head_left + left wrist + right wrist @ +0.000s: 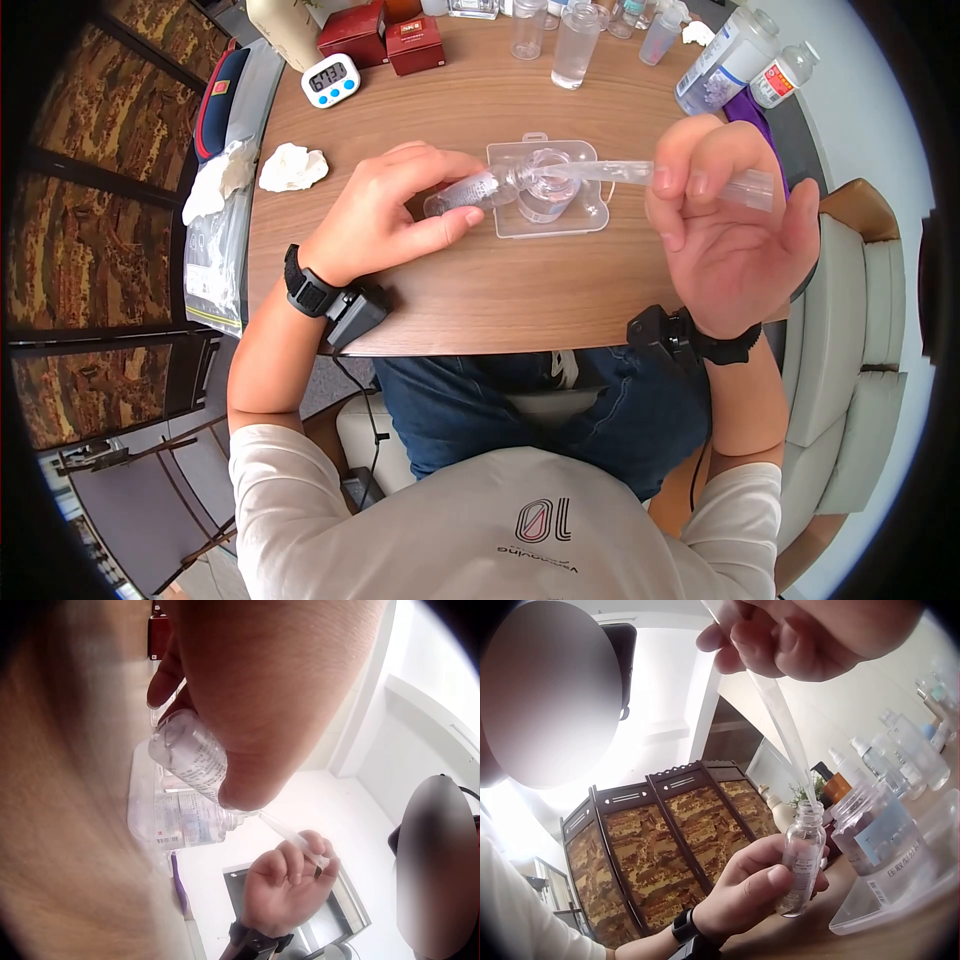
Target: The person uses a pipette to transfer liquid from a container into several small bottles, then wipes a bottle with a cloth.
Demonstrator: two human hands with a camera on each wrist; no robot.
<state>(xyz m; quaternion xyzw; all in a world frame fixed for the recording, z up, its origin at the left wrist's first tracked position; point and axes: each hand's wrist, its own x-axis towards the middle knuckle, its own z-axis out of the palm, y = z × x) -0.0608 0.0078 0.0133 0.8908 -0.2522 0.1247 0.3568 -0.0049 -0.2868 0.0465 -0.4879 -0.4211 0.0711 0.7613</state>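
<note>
My left hand (pixel 385 205) grips a small clear bottle (pixel 465 192) with printed text, its open mouth angled up to the right. Between the fingers of my right hand (pixel 730 240) is a translucent plastic dropper (pixel 612 172). The dropper's narrow tip meets the bottle's mouth, as the right wrist view shows, with the bottle (pixel 804 859) nearly upright there. Beside the bottle, a wide-mouthed clear jar (pixel 877 840) with a pale blue label stands uncapped in a shallow clear plastic tray (pixel 505 222). The head view has the dropper passing over this jar.
A white timer (pixel 331 82) and red boxes (pixel 415 46) stand at the back left. Several clear bottles line the back edge, including a glass of clear liquid (pixel 574 50). A large bottle (pixel 722 65) is at the back right. Crumpled tissue (pixel 292 168) lies left of my left hand.
</note>
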